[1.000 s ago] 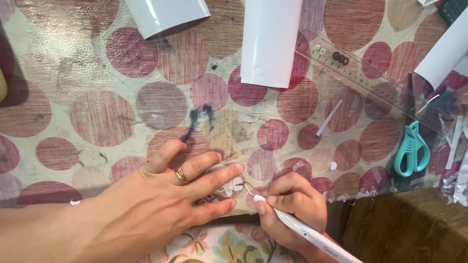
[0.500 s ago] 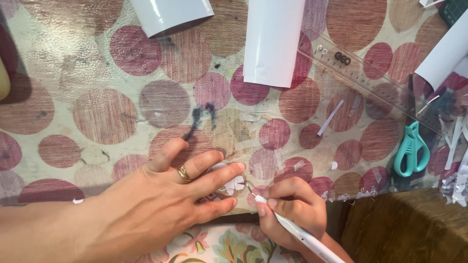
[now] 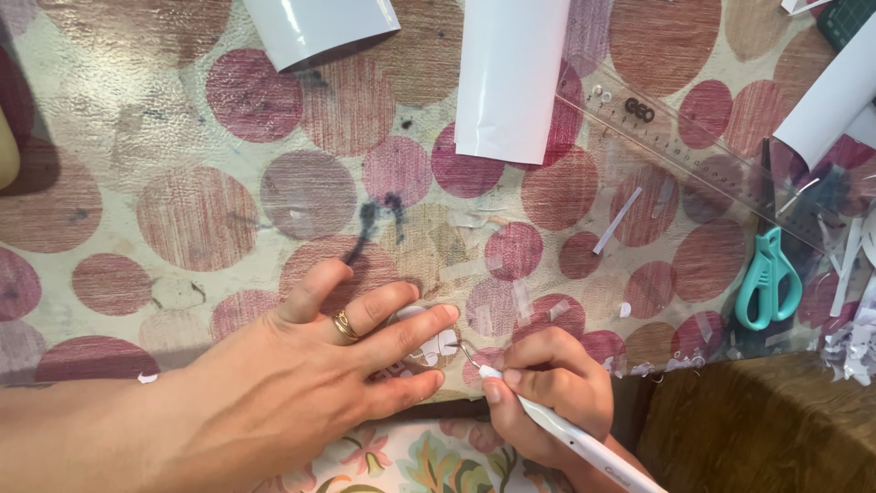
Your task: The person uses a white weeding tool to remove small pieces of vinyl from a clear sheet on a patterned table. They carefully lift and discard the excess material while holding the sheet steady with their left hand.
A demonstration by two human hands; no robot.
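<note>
Two hands at the near edge of the bench (image 3: 182,110), which is covered in a cloth of red and brown circles. Left hand (image 3: 301,393) lies flat, fingers (image 3: 415,327) spread, pressing a small white cut-out sheet (image 3: 436,345) to the surface; gold ring on one finger. Right hand (image 3: 547,383), fingers clamped on a white pen-shaped hook tool (image 3: 566,434), its metal tip touching the sheet just beside the left fingertips.

White curled rolls: one top left (image 3: 319,27), one top centre (image 3: 511,82), one at the right edge (image 3: 835,100). Clear ruler (image 3: 675,146) lies diagonally at right; teal scissors (image 3: 769,278) below it. White paper scraps (image 3: 849,338) near the right edge. Open room left and centre.
</note>
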